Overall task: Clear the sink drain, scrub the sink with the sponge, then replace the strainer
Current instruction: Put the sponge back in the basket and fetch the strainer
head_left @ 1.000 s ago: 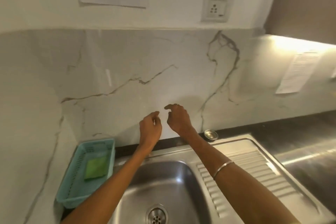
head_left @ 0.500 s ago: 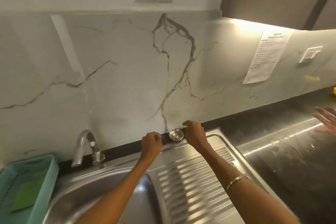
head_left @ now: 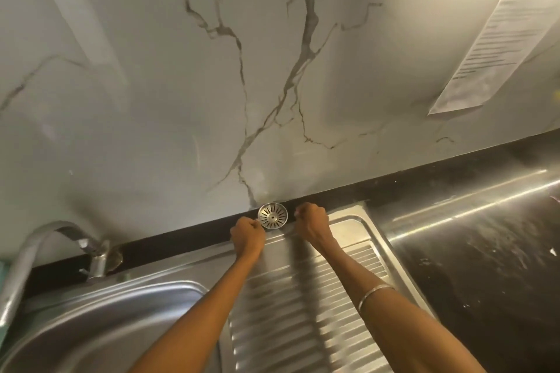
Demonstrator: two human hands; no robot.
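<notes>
The round metal strainer [head_left: 272, 215] stands tilted against the marble wall on the black ledge behind the drainboard [head_left: 303, 312]. My left hand [head_left: 248, 236] is curled in a fist, its fingertips on the strainer's left rim. A small gap separates the strainer's right rim from my right hand [head_left: 312, 222], also closed in a fist. The steel sink basin [head_left: 106, 327] lies at the lower left; its drain is out of view. No sponge is in view.
A steel tap [head_left: 45, 239] curves over the basin at the left. A sliver of a teal basket [head_left: 1, 269] shows at the left edge. A dark, wet counter [head_left: 485, 251] runs to the right. A printed sheet [head_left: 500, 39] hangs on the wall.
Both hands came down from mid-air in front of the wall to the strainer on the back ledge and closed beside it. The view swung right, away from the basket and drain.
</notes>
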